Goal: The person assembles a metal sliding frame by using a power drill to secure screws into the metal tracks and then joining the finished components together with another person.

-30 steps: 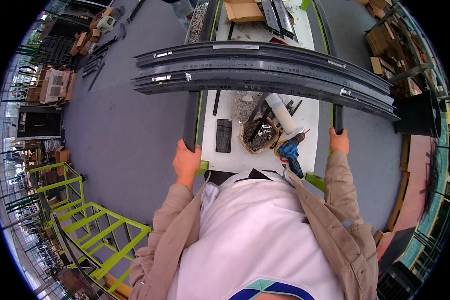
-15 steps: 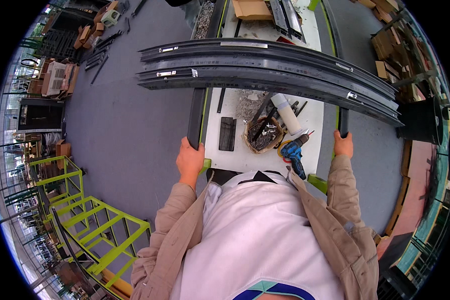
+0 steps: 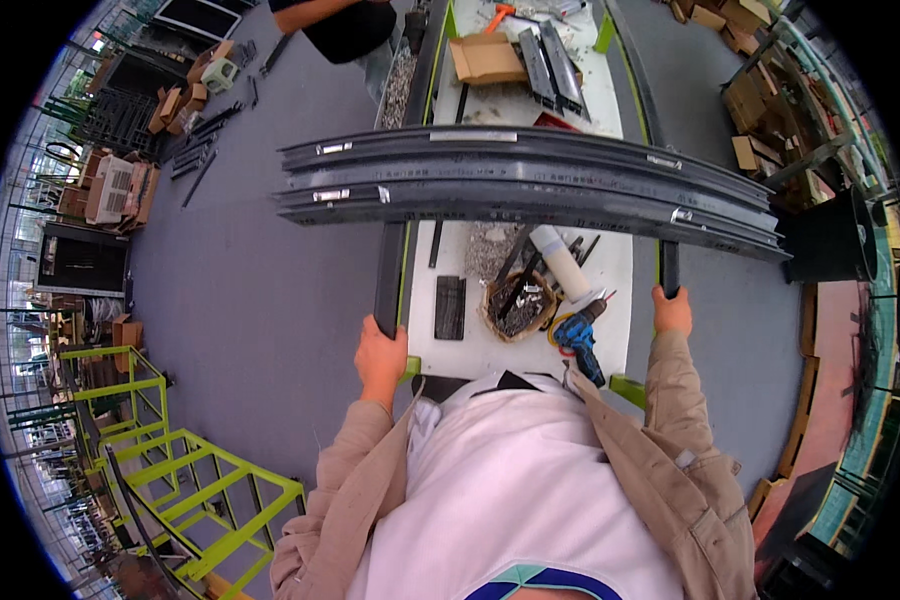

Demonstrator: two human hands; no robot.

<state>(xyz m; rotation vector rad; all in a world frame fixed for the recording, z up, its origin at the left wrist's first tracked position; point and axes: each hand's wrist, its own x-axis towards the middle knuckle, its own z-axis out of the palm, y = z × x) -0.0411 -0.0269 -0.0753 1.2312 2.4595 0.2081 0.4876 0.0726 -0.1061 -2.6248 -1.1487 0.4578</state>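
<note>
My left hand [image 3: 380, 358] is closed round the near end of a dark metal bar [image 3: 390, 275] at the table's left side. On the right side, my right hand [image 3: 673, 312] grips the end of a matching dark bar [image 3: 669, 263]. Both bars run away from me. Across them, beyond my hands, lies a bundle of long dark metal profiles [image 3: 530, 180] with small silver fittings on it. Between the bars is a white tabletop [image 3: 425, 330], holding a blue cordless drill [image 3: 578, 340], an open bag of screws [image 3: 515, 310] and a dark ribbed plate [image 3: 450, 308].
A white roll [image 3: 560, 262] rests beyond the drill. Farther up the table are an open cardboard box [image 3: 486, 60] and short dark profiles [image 3: 553, 70]. Another person [image 3: 345, 30] is at the far left. A lime-green frame [image 3: 205, 480] stands left; a black bin [image 3: 835, 240] stands right.
The view has shifted, so the table, profiles and my hands sit lower in it. Another person's arm and dark clothing now show more at the top. Both hands keep their grip.
</note>
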